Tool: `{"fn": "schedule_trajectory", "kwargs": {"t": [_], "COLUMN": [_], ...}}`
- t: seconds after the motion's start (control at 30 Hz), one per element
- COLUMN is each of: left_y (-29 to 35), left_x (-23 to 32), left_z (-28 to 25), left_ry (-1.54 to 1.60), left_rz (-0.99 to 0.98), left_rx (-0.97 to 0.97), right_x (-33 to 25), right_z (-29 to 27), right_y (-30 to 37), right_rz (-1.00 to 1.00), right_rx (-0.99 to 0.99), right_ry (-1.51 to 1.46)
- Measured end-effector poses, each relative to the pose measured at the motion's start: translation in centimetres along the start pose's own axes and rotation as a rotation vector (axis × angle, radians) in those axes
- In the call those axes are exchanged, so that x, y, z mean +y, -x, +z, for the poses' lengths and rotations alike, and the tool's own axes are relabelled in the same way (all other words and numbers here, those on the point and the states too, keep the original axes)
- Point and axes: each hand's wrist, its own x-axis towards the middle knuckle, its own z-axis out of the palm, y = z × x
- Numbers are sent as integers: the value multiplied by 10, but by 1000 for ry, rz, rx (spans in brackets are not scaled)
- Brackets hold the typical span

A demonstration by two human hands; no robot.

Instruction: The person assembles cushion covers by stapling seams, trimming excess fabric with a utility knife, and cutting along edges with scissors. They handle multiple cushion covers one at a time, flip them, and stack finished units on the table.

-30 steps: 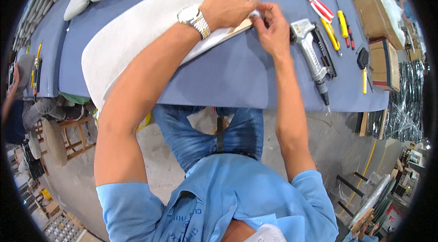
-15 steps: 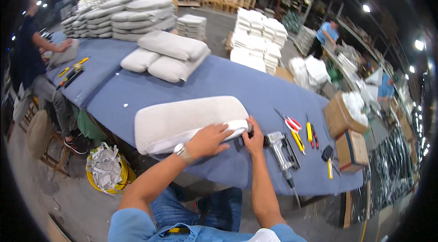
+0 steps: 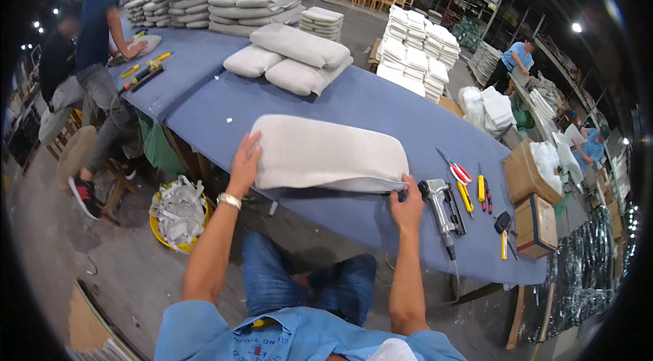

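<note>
A long beige upholstered cushion [image 3: 330, 150] lies on the blue-covered table in front of me, its near edge slightly loose and puckered toward the right. At its left end, my left hand [image 3: 243, 165] grips the side, fingers up along the edge. My right hand [image 3: 408, 206] pinches the near right corner between thumb and fingers. Just right of that hand lies a grey pneumatic staple gun [image 3: 442, 215] with a hose running off the table's front edge. The cushion's underside is hidden.
Red-handled scissors [image 3: 457, 172], a yellow cutter [image 3: 465, 199] and screwdrivers [image 3: 481, 188] lie right of the staple gun, near cardboard boxes [image 3: 536, 226]. Finished cushions [image 3: 299, 55] are stacked behind. A yellow scrap basket [image 3: 163, 232] stands on the floor at left. Co-workers stand far left and right.
My left hand has moved from the cushion's near edge to its left end. The white flap along that edge no longer shows. My right hand stays at the right corner; the view has shifted.
</note>
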Motion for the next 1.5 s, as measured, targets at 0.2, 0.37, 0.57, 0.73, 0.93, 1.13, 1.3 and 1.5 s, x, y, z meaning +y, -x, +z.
{"fn": "schedule_trajectory", "kwargs": {"t": [0.2,0.37,0.57,0.73,0.93,1.13,1.3,1.5], "left_y": [-4,1,14,21,64,68,37,46], "left_x": [2,28,42,56,36,50,38,42], "left_z": [8,2,-5,-6,-14,-8,-16,-3], "left_ry": [86,351,433,268,-224,-548,-617,-490], "left_rz": [-112,-318,-467,-473,113,330,362,410], "left_rx": [11,-51,-68,-165,-11,-82,-194,-78], "right_x": [-112,-182,-191,-186,-213,-234,-241,-225], "right_z": [20,83,123,121,107,110,119,138], "right_y": [-1,-6,-8,-19,-29,-53,-79,-74], "right_rz": [-494,-709,-825,-805,-746,-714,-555,-495], "right_rx": [-236,-497,-462,-509,-621,-827,-912,-767], "right_ry": [117,119,92,68,116,300,108,-112]}}
